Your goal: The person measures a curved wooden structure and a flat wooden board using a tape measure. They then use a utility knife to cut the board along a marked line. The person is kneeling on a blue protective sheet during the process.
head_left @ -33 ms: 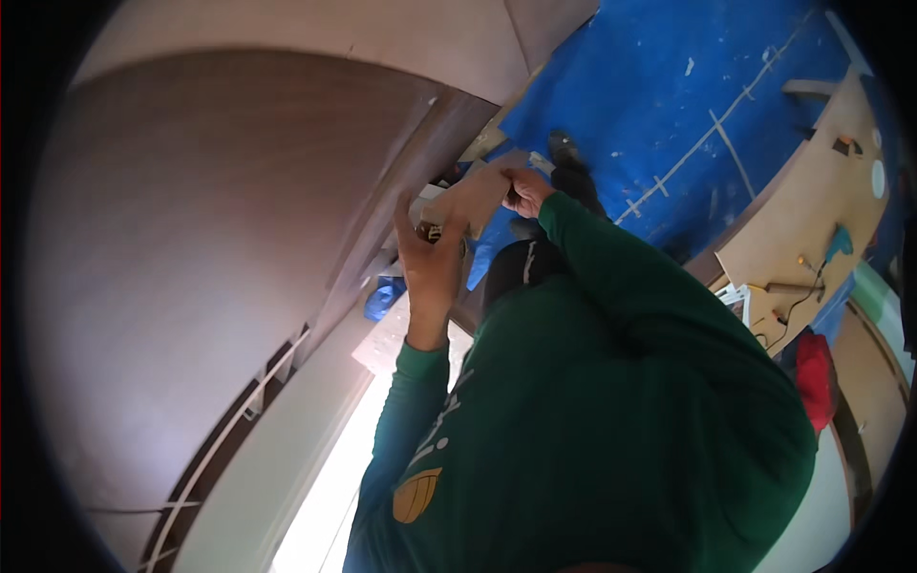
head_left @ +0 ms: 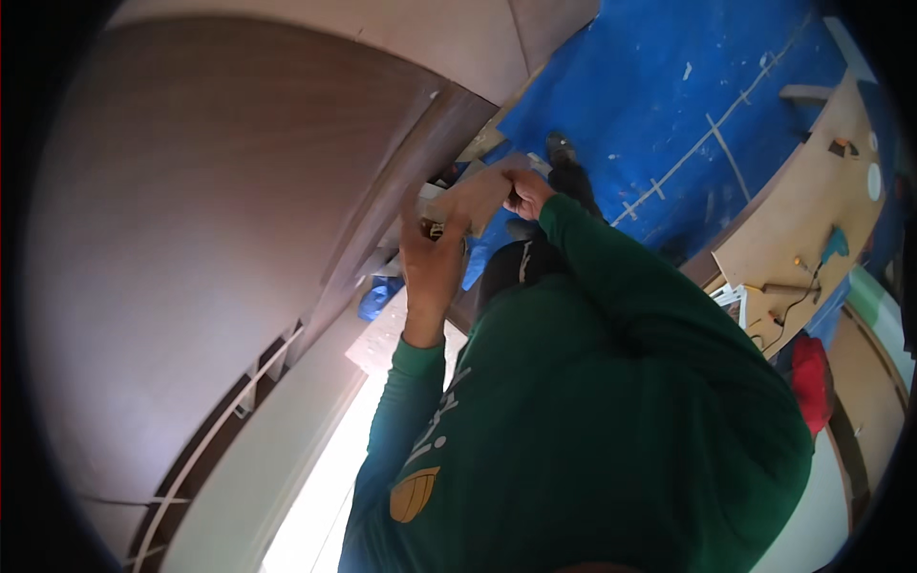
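My right hand (head_left: 528,194) is closed on the far right end of a thin tan sheet (head_left: 480,194), its fingers curled at the edge. Whether the sheet is thin wood or stiff paper cannot be made out. At the sheet's near left end is my left hand (head_left: 432,272), thumb and fingers spread apart. One of its fingers overlaps the sheet's edge; I cannot tell if it presses on it. Small yellowish items (head_left: 437,230) show in the gap between those fingers, too small to name. Both forearms wear green sleeves.
A large brown wooden panel (head_left: 201,201) fills the left side. Blue sheeting (head_left: 650,105) with tape strips covers the floor. On the right, a wooden worktop (head_left: 778,229) bears a teal corded tool (head_left: 835,244). Close by hangs a red cloth (head_left: 811,382). A blue bundle (head_left: 379,298) lies beside my left wrist.
The whole view has shifted slightly, with the panel and worktop a little to the left. Both hands keep nearly the same pose around the tan sheet.
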Motion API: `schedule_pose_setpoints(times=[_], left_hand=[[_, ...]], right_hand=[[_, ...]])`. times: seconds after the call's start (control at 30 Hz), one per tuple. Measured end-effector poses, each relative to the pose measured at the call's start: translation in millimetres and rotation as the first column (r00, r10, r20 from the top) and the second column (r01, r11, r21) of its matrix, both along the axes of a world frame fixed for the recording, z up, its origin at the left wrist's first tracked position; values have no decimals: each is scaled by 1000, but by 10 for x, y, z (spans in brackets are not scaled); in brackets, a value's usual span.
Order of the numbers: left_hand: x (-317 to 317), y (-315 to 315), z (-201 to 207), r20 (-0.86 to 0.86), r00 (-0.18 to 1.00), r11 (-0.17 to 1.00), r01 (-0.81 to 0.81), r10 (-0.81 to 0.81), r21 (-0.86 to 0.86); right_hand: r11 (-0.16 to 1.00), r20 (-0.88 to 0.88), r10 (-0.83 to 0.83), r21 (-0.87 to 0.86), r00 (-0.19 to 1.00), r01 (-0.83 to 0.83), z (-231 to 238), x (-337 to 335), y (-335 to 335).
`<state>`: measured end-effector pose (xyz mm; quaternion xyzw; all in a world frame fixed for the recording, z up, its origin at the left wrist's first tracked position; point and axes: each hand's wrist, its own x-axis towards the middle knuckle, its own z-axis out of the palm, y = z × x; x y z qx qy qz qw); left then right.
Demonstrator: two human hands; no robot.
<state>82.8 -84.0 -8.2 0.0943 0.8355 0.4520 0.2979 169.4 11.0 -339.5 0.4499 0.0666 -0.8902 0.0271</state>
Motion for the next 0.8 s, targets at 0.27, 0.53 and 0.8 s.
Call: schedule_pose_setpoints(times=[0.27, 0.53, 0.8], left_hand=[[586, -941, 40, 142, 984, 989, 94, -110, 112], [889, -1240, 204, 162, 958, 970, 220, -235, 103], [1356, -880, 197, 77, 942, 938, 314, -327, 145]], right_hand=[[973, 144, 100, 195, 984, -127, 61, 724, -468], [792, 170, 424, 408, 890, -455, 928, 1289, -489], [887, -152, 394, 322, 907, -331, 968, 1960, -140]])
